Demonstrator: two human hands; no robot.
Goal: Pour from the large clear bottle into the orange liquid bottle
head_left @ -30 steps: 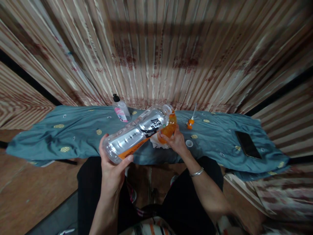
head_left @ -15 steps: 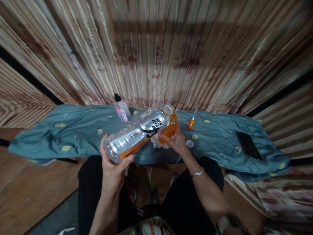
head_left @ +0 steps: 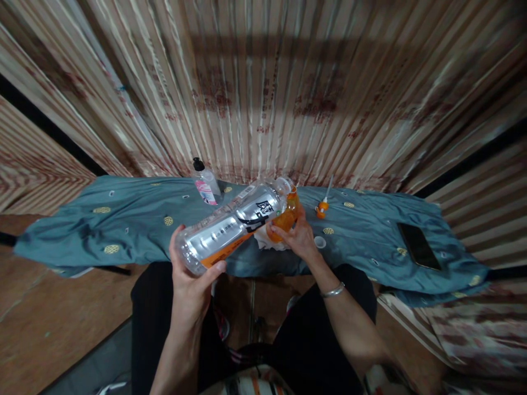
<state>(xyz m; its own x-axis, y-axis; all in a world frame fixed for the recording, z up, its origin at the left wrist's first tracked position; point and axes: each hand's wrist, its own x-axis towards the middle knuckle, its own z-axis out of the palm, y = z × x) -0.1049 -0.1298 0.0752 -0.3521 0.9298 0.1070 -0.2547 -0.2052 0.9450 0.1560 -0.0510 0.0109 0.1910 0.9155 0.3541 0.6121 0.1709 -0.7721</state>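
My left hand is wrapped round the base of a large clear bottle with a silver and orange label. The bottle lies tilted, its mouth up at the right, against the top of a small orange bottle. My right hand holds that orange bottle, fingers closed round it. White crumpled tissue shows beneath the two bottles. Right of my right hand, a small white cap rests on the cloth. An orange pump top with a clear tube lies behind it.
A clear bottle with a black cap and pink label stands at the back left of the cloth-covered table. A dark phone lies on the right. Striped curtains hang behind and at both sides.
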